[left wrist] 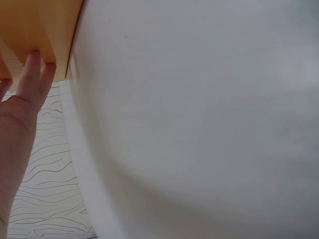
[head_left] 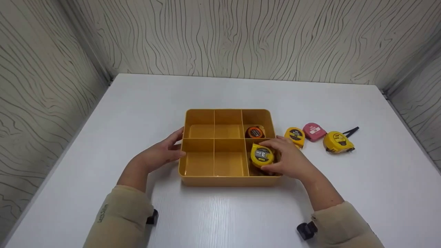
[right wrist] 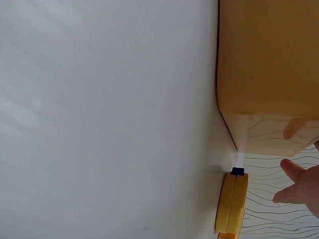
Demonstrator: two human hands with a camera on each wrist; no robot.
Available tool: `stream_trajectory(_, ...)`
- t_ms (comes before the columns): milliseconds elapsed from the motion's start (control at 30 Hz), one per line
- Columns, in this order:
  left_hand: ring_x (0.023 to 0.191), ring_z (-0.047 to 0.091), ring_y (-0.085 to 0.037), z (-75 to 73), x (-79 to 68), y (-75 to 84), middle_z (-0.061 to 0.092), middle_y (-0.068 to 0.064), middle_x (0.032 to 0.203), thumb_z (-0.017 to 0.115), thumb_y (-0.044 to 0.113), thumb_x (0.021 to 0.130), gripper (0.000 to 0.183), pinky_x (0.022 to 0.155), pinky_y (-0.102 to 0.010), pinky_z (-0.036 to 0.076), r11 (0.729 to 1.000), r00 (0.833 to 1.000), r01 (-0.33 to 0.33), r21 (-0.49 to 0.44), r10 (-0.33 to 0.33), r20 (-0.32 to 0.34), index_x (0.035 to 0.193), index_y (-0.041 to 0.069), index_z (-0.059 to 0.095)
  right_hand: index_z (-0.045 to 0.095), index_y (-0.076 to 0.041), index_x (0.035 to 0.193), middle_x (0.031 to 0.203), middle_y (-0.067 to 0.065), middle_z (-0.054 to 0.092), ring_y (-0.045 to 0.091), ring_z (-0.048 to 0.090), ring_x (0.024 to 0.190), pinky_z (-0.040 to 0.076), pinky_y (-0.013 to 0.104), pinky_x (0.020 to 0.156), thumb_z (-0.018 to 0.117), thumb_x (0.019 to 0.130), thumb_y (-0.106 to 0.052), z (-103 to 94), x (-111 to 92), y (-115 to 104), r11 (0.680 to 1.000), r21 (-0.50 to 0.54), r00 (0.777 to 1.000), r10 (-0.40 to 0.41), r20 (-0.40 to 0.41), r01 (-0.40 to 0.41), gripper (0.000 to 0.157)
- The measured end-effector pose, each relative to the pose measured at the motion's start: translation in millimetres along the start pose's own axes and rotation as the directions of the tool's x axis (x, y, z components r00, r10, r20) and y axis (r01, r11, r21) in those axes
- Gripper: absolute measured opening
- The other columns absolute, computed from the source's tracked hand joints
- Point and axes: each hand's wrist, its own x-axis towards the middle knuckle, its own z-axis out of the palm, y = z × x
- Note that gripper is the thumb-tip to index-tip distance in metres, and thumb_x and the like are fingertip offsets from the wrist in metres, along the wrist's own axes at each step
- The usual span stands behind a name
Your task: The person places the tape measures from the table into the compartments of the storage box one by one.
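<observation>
A yellow divided box (head_left: 229, 181) sits on the table, split into several compartments. My left hand (head_left: 160, 154) rests against its left side; in the left wrist view its extended fingers (left wrist: 31, 77) touch the outer wall. At the front right compartment, my right hand (head_left: 291, 156) holds a yellow tape measure (head_left: 262, 155) between thumb and index finger. The other right fingers (right wrist: 294, 172) are outside the box wall in the right wrist view. An orange-and-black tape measure (head_left: 255, 132) lies in the back right compartment.
Right of the box lie a yellow-orange tape measure (head_left: 295, 135), a pink tape measure (head_left: 314, 132) and a yellow tape measure (head_left: 337, 142) with a black strap. The white table (head_left: 220, 213) meets wood-grain-patterned walls (head_left: 220, 38) at the back and sides.
</observation>
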Motion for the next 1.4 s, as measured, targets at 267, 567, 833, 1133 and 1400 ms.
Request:
stream_trajectory(267,0.133,0.029,-0.012,-0.4,-0.6,0.1,0.023,0.016,0.147,0.073,0.042,0.071,0.088,0.106,-0.044,0.029,1.0,1.0,0.004,0.002,-0.004,-0.009,0.14,0.048,0.02,0.054,-0.023,0.123,0.126,0.0,0.051,0.025,0.038,0.121,0.036,0.05,0.099,0.079,0.068,-0.034,4.8,0.8,-4.9,0.999,-0.025,0.999,0.027,0.041,-0.026,0.061)
stream_trajectory(567,0.135,0.024,-0.016,3.1,-18.2,22.8,0.017,0.008,0.15,0.071,0.036,0.076,0.088,0.108,-0.044,0.025,1.0,0.999,0.007,-0.019,-0.007,0.037,0.144,0.041,0.016,0.058,-0.026,0.119,0.121,-0.004,0.053,0.023,0.038,0.118,0.039,0.049,0.097,0.08,0.069,-0.027,3.7,0.9,-9.6,0.996,-0.078,0.997,0.048,0.068,-0.042,0.055)
stream_trajectory(833,0.135,0.026,-0.016,4.4,-18.4,23.1,0.019,0.008,0.15,0.072,0.036,0.075,0.088,0.107,-0.043,0.027,1.0,1.0,0.005,-0.016,-0.004,0.028,0.144,0.041,0.017,0.059,-0.021,0.119,0.119,-0.002,0.055,0.023,0.037,0.115,0.04,0.046,0.095,0.08,0.07,-0.026,4.9,1.0,-10.0,0.993,-0.117,0.997,0.03,0.068,-0.022,0.054)
stream_trajectory(1133,0.135,0.026,-0.015,0.2,-3.8,5.7,0.02,0.012,0.149,0.072,0.039,0.074,0.088,0.106,-0.044,0.028,1.0,1.0,-0.01,-0.006,0.01,0.02,0.143,0.044,0.017,0.048,-0.029,0.131,0.136,-0.002,0.042,0.026,0.03,0.128,0.032,0.054,0.101,0.079,0.07,-0.031,1.7,-1.9,-9.6,0.998,-0.03,0.995,0.063,0.08,-0.061,0.068)
stream_trajectory(1400,0.133,0.028,-0.013,-0.7,-1.1,0.3,0.021,0.015,0.148,0.073,0.044,0.071,0.088,0.105,-0.045,0.03,1.0,1.0,0.0,0.015,0.0,-0.001,0.14,0.049,0.019,0.048,-0.033,0.13,0.137,-0.002,0.041,0.028,0.026,0.131,0.03,0.058,0.1,0.078,0.071,-0.03,-17.4,-9.8,-14.4,0.999,-0.034,0.997,-0.02,0.073,0.023,0.066)
